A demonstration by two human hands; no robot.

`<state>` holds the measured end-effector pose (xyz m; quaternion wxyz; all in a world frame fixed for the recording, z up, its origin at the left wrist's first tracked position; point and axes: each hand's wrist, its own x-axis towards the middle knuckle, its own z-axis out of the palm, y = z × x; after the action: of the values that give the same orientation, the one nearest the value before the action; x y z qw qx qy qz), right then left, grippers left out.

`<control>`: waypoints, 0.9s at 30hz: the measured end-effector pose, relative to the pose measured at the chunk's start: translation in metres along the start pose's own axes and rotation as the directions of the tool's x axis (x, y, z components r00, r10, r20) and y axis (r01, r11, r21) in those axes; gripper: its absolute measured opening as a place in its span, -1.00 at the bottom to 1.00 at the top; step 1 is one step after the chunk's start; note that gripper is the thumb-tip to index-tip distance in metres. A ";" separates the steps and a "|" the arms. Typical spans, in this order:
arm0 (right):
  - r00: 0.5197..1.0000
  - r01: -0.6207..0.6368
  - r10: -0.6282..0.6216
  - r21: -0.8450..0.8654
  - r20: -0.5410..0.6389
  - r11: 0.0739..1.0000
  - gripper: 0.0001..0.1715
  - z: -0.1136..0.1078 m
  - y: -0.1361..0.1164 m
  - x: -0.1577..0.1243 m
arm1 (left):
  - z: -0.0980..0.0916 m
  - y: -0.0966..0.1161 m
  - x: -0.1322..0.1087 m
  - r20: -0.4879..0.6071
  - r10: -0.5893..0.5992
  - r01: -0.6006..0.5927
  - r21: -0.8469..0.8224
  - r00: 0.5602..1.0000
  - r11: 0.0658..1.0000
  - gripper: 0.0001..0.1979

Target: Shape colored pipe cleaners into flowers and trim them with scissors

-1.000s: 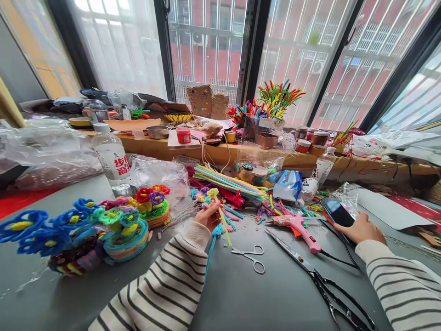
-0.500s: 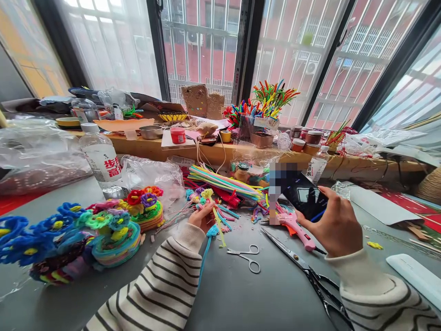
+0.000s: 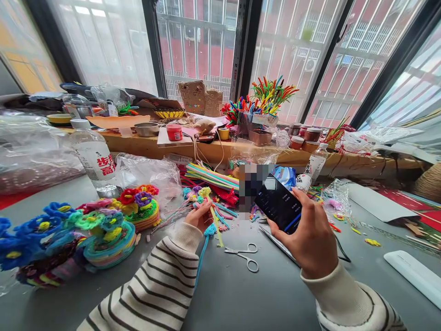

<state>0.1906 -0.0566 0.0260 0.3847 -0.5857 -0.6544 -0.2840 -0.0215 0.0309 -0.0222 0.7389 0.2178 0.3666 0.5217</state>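
My left hand [image 3: 198, 219] is closed around the stem of a yellow pipe-cleaner piece [image 3: 217, 224], whose fuzzy bent top rises above the fingers and whose tail hangs down. A blue pipe-cleaner piece [image 3: 209, 230] lies just beside that hand. In my right hand [image 3: 319, 239] is a smartphone [image 3: 280, 204], tilted with its dark lit screen towards me; a pixelated patch hides its left end. Small silver scissors [image 3: 248, 257] rest on the table between both hands. Larger scissors [image 3: 280, 243] lie partly hidden beneath my right hand.
Pipe-cleaner flower pots [image 3: 110, 246] stand at left, near a water bottle [image 3: 90, 156]. A bundle of pipe cleaners [image 3: 210, 176] lies behind my left hand. A white case-like object [image 3: 413, 276] is at right. The wooden ledge [image 3: 213, 151] holds jars and craft supplies.
My right hand has brought the phone left and nearer to me, now over the large scissors. The pink glue gun is now hidden from sight. My left hand keeps its hold.
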 end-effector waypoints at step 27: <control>0.860 -0.405 0.468 -0.286 0.204 0.869 -0.16 0.002 0.110 -0.008 | 0.000 -0.002 0.000 -0.018 0.006 -0.005 0.040 1.000 0.999 -0.84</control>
<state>0.2985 -0.0424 0.0100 0.2762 -0.7931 -0.5114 -0.1821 -0.0206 0.0306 -0.0236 0.7295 0.2287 0.3832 0.5184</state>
